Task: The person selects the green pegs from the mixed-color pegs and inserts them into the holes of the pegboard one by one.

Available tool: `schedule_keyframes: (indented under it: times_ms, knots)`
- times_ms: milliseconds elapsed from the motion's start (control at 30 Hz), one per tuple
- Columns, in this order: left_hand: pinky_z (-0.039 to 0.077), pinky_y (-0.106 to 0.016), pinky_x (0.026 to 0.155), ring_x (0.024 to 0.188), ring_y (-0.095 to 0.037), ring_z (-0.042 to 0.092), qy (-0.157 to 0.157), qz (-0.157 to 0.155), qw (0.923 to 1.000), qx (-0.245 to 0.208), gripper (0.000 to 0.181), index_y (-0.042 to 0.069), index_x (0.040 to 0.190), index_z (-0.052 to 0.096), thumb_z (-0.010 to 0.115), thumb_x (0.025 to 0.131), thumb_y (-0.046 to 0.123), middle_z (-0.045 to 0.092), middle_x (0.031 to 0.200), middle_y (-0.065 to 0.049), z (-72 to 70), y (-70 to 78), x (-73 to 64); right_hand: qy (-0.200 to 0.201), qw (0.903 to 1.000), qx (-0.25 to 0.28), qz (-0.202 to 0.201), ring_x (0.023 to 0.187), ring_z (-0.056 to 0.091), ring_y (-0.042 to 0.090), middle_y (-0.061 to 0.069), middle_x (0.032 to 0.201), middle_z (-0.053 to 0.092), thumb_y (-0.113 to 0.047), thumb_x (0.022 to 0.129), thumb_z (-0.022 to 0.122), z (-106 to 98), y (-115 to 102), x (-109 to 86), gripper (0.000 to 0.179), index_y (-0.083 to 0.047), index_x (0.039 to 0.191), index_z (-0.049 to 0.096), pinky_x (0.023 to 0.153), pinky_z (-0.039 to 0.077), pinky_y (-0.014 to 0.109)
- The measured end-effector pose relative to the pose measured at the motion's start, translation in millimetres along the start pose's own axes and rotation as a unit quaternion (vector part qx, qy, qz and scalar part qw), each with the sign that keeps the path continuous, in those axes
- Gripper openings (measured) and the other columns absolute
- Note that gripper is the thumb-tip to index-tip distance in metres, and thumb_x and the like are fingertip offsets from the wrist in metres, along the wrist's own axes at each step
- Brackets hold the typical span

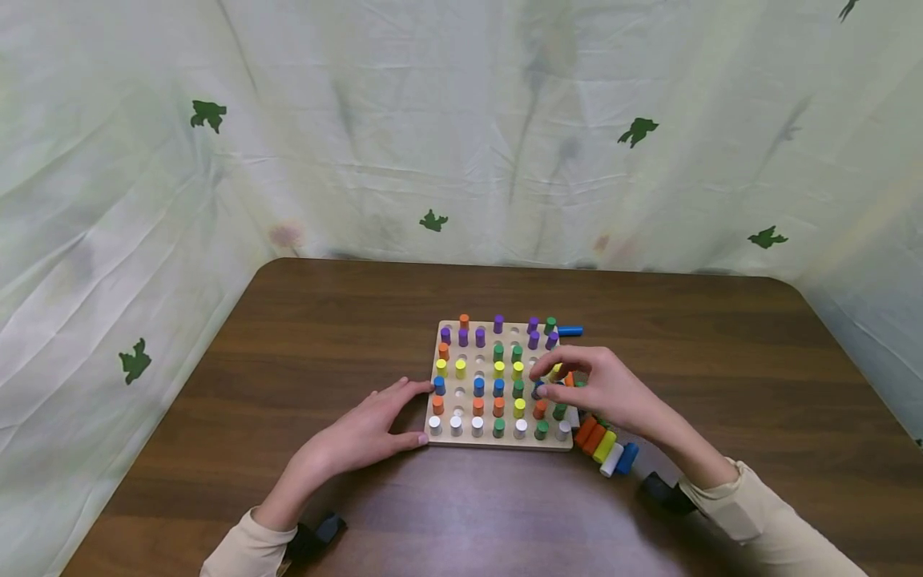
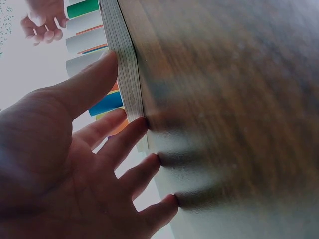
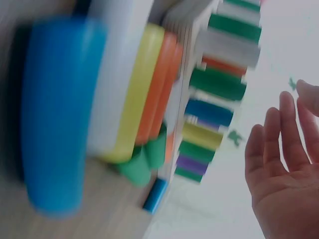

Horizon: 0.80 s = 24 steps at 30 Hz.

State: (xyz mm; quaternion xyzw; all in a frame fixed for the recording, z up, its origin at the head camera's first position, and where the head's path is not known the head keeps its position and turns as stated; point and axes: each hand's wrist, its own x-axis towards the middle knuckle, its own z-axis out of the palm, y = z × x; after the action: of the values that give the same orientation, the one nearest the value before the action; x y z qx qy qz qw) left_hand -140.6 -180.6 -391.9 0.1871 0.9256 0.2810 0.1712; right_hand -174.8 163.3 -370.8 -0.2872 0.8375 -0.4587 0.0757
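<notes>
A square wooden pegboard (image 1: 505, 445) holds upright pegs in orange, purple, green, yellow, blue and white, with some bare holes between them. At its left edge, my left hand (image 1: 368, 429) rests with fingers spread; the thumb touches the near left corner. In the left wrist view, that thumb lies against the board's side and other fingertips meet the table. My right hand (image 1: 602, 385) hovers over the board's right side, thumb and index finger apart around a blue peg (image 1: 538, 389). The right wrist view shows its fingers (image 3: 271, 142) loosely extended, with no peg visible between them.
Loose pegs lie right of the board: orange, a yellow peg (image 1: 604, 446), a white peg (image 1: 611, 460) and a blue peg (image 1: 627, 457). Another blue peg (image 1: 570, 331) lies by the far right corner. A pale curtain (image 1: 461, 136) hangs behind the brown table (image 1: 346, 304).
</notes>
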Motion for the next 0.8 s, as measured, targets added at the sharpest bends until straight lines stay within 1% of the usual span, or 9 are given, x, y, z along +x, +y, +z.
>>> schedule_keyframes:
  times_ms: [100,200,333,400,500,600,733,800]
  knots:
    - [0.016,-0.06,0.114,0.146,-0.036,0.022,0.001,-0.001,1.0,-0.001,0.07,0.017,0.149,0.042,0.072,0.09,0.039,0.035,0.154,-0.017,-0.1,-0.1,-0.2,0.014,0.9998,-0.013,-0.001,0.094,0.061,0.02,0.0,0.103,0.07,-0.02,0.09,0.075,-11,6,-0.8,0.018,-0.014,0.107,0.072,0.086,0.052,0.047]
    - [0.016,-0.06,0.114,0.146,-0.036,0.022,0.001,-0.002,1.0,-0.001,0.07,0.017,0.149,0.042,0.072,0.09,0.039,0.035,0.154,-0.019,0.2,-0.5,-0.4,0.025,0.9995,-0.02,-0.001,0.09,0.063,0.018,0.001,0.102,0.07,-0.018,0.089,0.075,-21,14,-2.9,0.019,-0.013,0.108,0.071,0.083,0.054,0.041]
    - [0.016,-0.06,0.114,0.146,-0.035,0.022,0.001,-0.004,1.0,0.002,0.069,0.016,0.149,0.042,0.072,0.09,0.038,0.037,0.153,-0.015,1.1,-0.4,-0.4,0.029,0.9991,-0.03,0.006,0.087,0.064,0.017,0.001,0.101,0.07,-0.017,0.089,0.075,-29,25,-7.6,0.02,-0.011,0.108,0.071,0.08,0.056,0.037]
    - [0.017,-0.06,0.114,0.146,-0.034,0.022,0.0,-0.004,1.0,0.004,0.069,0.016,0.148,0.042,0.072,0.09,0.038,0.038,0.153,-0.013,1.6,-0.3,-0.1,0.03,0.9985,-0.041,0.019,0.088,0.063,0.018,-0.001,0.101,0.07,-0.017,0.089,0.075,-31,29,-10.5,0.02,-0.012,0.108,0.071,0.077,0.056,0.037]
    - [0.017,-0.06,0.114,0.146,-0.033,0.022,-0.001,-0.006,1.0,0.003,0.069,0.016,0.148,0.043,0.072,0.089,0.038,0.039,0.152,-0.011,2.2,-0.7,0.8,0.028,0.9968,-0.062,0.042,0.089,0.063,0.018,-0.003,0.102,0.069,-0.017,0.088,0.077,-33,35,-14.3,0.021,-0.013,0.108,0.071,0.077,0.056,0.037]
    - [0.017,-0.06,0.114,0.146,-0.034,0.022,-0.002,-0.005,1.0,0.001,0.069,0.016,0.148,0.043,0.072,0.09,0.037,0.039,0.152,-0.011,2.4,-0.8,1.6,0.024,0.9946,-0.082,0.06,0.091,0.062,0.019,-0.002,0.103,0.069,-0.018,0.085,0.079,-34,41,-16.8,0.025,-0.014,0.109,0.07,0.079,0.055,0.039]
    - [0.017,-0.06,0.114,0.146,-0.034,0.022,-0.002,-0.007,1.0,0.001,0.069,0.016,0.148,0.042,0.072,0.09,0.037,0.039,0.153,-0.011,2.4,-0.5,1.7,0.009,0.9934,-0.089,0.072,0.093,0.061,0.02,0.0,0.106,0.069,-0.019,0.084,0.08,-34,46,-19.0,0.03,-0.012,0.111,0.07,0.083,0.054,0.04]
    - [0.016,-0.059,0.114,0.146,-0.034,0.021,-0.002,-0.008,1.0,0.001,0.07,0.016,0.149,0.042,0.072,0.09,0.038,0.038,0.153,-0.012,2.3,-0.4,1.6,0.0,0.993,-0.089,0.078,0.095,0.061,0.021,0.001,0.106,0.068,-0.02,0.083,0.081,-34,49,-19.9,0.031,-0.012,0.112,0.069,0.083,0.054,0.038]
